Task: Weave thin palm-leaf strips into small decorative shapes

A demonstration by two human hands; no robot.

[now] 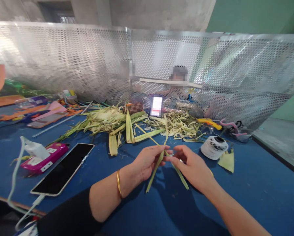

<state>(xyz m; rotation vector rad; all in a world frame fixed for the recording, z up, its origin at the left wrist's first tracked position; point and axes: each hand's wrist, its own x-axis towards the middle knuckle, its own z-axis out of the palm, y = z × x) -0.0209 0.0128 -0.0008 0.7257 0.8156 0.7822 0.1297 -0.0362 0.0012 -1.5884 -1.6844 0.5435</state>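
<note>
Pale green leaf strips (156, 171) cross between my two hands over the blue table. My left hand (147, 162) pinches them near the crossing, with a gold bangle on its wrist. From the right, my right hand (192, 167) closes its thumb and fingers on the same strips. Two ends hang down toward me, and thinner ends point up and away. Exactly how the strips are folded is hidden by my fingers. A spool of white thread (214, 147) stands right of my right hand, beside a cut leaf piece (227, 161).
Behind my hands lie a heap of leaf strips (105, 119) and a pile of shavings (181, 124). At left are a black-screened phone (63, 168), a magenta power strip (45, 159) and a white cable (14, 177). A perforated metal screen (88, 59) closes the back; a yellow tool (209, 123) lies before it.
</note>
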